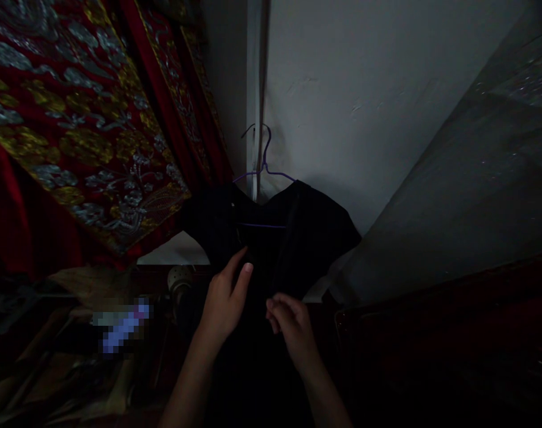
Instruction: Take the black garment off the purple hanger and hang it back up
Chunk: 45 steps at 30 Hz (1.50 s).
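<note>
1. Pale grey wall (364, 101) fills the upper centre and right; its surface shows small marks and shallow creases.
2. Red cloth (75, 142) hangs at upper left, densely worked in silver and gold, with a plain red section below its patterned area.
3. A dark garment (328, 220), black or near-black, hangs at centre against the wall, front towards the wearer, neck open. Its lower part merges into shadow and cannot be inspected.
4. A greyish, glossy sheet (489, 160) slants down the right side, with small glints on it.
5. A narrow pale upright strip (255, 71) runs down the wall behind the garment's neck.
6. The left hand (224, 297) is at the garment's left front, forefinger and thumb extended upward with a gap between their tips; contact with the cloth cannot be confirmed.
7. The right hand (291, 321) is slightly lower, before the garment's right front, fingers curled and thumb drawn in against them. Whether cloth is pinched there cannot be told in this light.
8. A thin purple hanger (280, 174) carries the garment, its hook beside the strip.
</note>
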Motion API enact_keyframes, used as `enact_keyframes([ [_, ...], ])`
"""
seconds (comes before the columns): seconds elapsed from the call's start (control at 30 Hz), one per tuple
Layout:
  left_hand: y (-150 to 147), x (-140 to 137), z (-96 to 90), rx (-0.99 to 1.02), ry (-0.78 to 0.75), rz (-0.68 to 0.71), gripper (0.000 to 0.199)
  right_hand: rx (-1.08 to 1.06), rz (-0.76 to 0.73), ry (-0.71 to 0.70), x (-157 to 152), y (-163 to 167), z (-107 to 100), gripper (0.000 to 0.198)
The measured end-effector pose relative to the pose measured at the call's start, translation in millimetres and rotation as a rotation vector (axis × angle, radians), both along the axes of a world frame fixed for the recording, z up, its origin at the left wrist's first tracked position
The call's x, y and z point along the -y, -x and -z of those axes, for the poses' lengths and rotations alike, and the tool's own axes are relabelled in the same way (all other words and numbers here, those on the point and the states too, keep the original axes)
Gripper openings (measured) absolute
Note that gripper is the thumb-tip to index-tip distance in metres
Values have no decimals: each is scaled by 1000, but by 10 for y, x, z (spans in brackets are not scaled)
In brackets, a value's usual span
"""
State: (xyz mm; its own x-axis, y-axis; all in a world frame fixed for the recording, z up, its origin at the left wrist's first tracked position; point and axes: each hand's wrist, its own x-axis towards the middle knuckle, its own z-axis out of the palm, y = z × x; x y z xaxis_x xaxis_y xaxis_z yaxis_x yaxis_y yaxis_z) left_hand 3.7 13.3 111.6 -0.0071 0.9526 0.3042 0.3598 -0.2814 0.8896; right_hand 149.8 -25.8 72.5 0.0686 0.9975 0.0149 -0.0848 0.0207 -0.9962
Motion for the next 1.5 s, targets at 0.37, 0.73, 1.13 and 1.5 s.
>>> enact_keyframes([
  [0.37,-275,236,740,175,-105,66,22,-99,1,81,-132,88,11,40],
  [0.73,-520,123,792,56,-73,106,13,-118,-66,5,-788,-241,-524,29],
  [1.13,-398,-165,754,-105,-4,309,8,-85,51,-348,-1110,-171,-1110,24],
  [1.5,-125,-814,-876,-324,-675,116,15,110,38,-506,-1097,-58,-1204,25],
])
